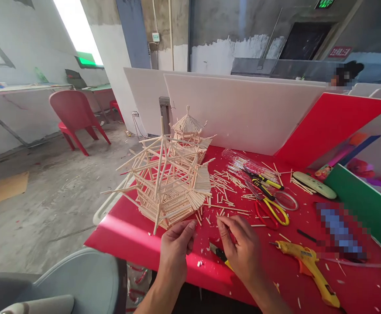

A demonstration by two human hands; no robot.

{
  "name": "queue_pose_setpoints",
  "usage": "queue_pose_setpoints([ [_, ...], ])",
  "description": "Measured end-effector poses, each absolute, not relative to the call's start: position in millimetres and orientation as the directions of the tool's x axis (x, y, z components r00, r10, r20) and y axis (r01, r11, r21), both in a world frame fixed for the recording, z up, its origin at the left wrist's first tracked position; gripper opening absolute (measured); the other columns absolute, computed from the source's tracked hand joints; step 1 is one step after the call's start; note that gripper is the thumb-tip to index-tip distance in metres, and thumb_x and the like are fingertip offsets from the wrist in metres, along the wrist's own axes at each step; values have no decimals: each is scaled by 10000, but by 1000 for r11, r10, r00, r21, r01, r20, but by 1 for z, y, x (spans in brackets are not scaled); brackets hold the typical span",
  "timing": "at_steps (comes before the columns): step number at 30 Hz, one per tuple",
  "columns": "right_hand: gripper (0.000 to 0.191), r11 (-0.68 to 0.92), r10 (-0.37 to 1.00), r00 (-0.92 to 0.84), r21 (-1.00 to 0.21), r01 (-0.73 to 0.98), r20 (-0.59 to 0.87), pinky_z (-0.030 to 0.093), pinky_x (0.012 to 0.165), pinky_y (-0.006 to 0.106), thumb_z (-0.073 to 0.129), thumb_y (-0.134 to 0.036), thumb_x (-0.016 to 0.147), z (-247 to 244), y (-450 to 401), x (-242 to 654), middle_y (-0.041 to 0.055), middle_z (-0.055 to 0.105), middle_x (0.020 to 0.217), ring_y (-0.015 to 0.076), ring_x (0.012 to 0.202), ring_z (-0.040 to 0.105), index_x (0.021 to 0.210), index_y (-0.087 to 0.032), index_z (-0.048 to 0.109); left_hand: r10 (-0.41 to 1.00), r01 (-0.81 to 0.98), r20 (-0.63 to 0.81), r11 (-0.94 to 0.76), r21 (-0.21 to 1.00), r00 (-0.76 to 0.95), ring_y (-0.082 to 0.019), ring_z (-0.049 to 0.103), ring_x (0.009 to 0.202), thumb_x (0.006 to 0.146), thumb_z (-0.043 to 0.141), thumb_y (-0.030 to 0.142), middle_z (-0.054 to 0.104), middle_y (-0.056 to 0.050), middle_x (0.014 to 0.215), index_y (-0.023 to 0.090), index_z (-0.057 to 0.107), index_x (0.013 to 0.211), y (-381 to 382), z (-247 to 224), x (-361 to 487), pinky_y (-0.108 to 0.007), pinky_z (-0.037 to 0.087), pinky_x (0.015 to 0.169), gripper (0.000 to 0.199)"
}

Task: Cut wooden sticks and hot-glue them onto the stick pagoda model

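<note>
My left hand [179, 244] is at the front edge of the red table, thumb pressed to the curled fingers. Whatever it may pinch is hidden. To its right, my right hand [241, 244] is closed too, thumb and forefinger together; I cannot make out anything held between them. Just beyond my left hand stands a model pavilion [169, 183] built of thin wooden sticks, its roof an open frame of slanting sticks. Behind it rises a smaller stick tower [187, 126] with a pointed roof. Under my right hand lies a utility knife [219, 253], partly covered.
Loose sticks [223, 181] and offcuts litter the red table [134, 235]. Pliers [265, 185], red-and-yellow-handled scissors [275, 211], a yellow glue gun [303, 257] and a green case [314, 185] lie right. White boards [242, 113] stand behind; a grey stool [79, 274] is at the lower left.
</note>
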State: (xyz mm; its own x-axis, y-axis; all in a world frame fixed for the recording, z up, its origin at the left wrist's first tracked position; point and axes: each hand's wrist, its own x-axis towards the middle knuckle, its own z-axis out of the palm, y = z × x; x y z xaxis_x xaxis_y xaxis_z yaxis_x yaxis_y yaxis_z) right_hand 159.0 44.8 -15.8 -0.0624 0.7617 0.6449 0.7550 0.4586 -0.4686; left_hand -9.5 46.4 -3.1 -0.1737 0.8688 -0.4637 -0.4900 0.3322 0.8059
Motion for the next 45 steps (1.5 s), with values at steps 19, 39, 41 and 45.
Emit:
queue_pose_setpoints([
  [19,229,140,989,-118,-309,941,90,515,761,336,712,-387,814,-62,-22,224,42,680,982,232,930,660,1012,-274,699,997,970,-40,-50,239,61,-279,711,835,954,425,244,734,-146,919,158,737,926,86,-24,26,-332,508,680,325],
  [39,387,206,968,43,-879,431,248,535,671,280,556,-482,933,-17,38,179,49,700,878,180,764,671,1190,-217,669,985,761,174,-107,640,-8,-131,535,508,770,597,198,573,27,536,220,735,776,52,0,27,-238,360,524,139],
  [41,341,226,971,11,-937,265,238,532,650,261,555,-484,932,-11,47,167,40,693,833,166,736,656,1056,-221,733,969,609,249,-201,767,7,-136,563,580,734,619,157,620,-4,641,215,727,701,47,4,25,-228,383,526,127],
  [45,334,247,966,29,-953,177,256,528,656,246,544,-456,943,-6,52,153,37,690,778,155,724,648,843,-209,746,1000,142,-6,10,990,-29,-157,607,568,777,677,281,680,-50,723,190,741,842,43,6,24,-221,425,437,128],
])
